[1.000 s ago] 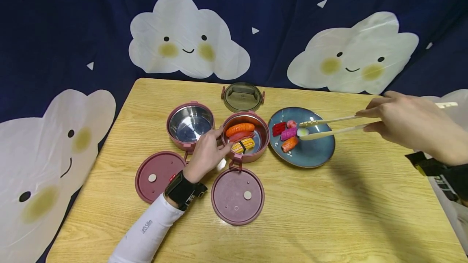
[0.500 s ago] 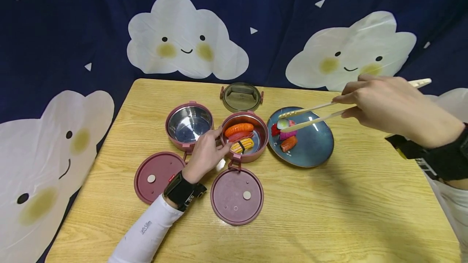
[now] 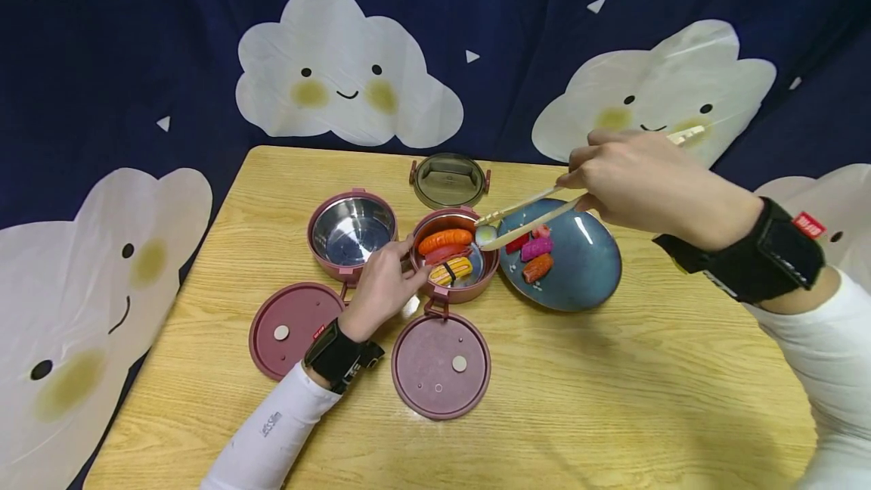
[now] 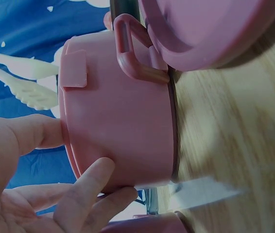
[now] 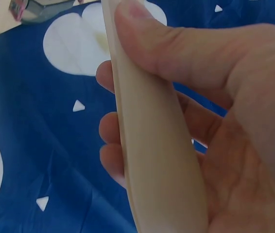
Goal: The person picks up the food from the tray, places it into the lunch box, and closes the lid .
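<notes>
My right hand [image 3: 636, 180] grips pale tongs [image 3: 534, 225], their tips around a small white-and-green toy sushi piece [image 3: 486, 236] over the right side of a pink steel-lined lunch container [image 3: 466, 292]. Inside the container lie an orange toy shrimp [image 3: 445, 240], a red piece [image 3: 447, 254] and a yellow piece with a black band [image 3: 451, 271]. My left hand [image 3: 384, 282] holds this container by its left side. In the left wrist view, thumb and fingers touch the container's outer wall [image 4: 118, 111]. The right wrist view shows thumb and fingers around the tongs' handle [image 5: 152, 145].
A blue plate [image 3: 578, 271] with several toy sushi pieces [image 3: 536, 249] stands to the right. On the left is another steel-lined container [image 3: 352, 229]. Two pink lids [image 3: 441, 369] lie in front, and a dark see-through lid [image 3: 449, 181] lies behind.
My right hand has moved left, carrying the white-and-green sushi piece in the tongs from the plate to over the container. The left hand stays at the container.
</notes>
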Demonstrator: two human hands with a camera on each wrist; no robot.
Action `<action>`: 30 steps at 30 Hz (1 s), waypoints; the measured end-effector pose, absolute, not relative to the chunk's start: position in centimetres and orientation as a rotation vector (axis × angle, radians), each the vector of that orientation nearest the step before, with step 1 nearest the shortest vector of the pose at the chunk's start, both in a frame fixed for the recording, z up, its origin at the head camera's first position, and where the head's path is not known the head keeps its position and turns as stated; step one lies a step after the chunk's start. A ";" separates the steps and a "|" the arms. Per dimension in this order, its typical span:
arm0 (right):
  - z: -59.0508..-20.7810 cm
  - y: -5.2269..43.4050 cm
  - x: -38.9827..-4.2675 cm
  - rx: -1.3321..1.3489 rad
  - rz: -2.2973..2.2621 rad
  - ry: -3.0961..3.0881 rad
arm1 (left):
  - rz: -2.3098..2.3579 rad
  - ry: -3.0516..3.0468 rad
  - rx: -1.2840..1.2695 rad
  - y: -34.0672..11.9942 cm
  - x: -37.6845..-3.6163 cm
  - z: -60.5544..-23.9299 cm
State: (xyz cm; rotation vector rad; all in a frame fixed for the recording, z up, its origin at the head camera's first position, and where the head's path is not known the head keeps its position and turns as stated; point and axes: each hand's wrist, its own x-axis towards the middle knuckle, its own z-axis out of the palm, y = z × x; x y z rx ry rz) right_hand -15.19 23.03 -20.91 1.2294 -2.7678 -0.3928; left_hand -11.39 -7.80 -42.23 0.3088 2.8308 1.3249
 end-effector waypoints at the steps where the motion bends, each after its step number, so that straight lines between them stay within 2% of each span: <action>1: -21.0 22.7 -15.4 1.247 -0.398 -2.767 | 1.324 2.833 0.310 -7.8 -11.4 -42.2; 16: -23.1 19.7 -16.9 1.333 -0.651 -2.731 | 1.335 2.833 0.319 -7.8 -11.4 -42.4; 30: -24.0 17.7 -16.9 1.344 -0.719 -2.591 | 1.315 2.836 0.295 -7.7 -11.4 -42.3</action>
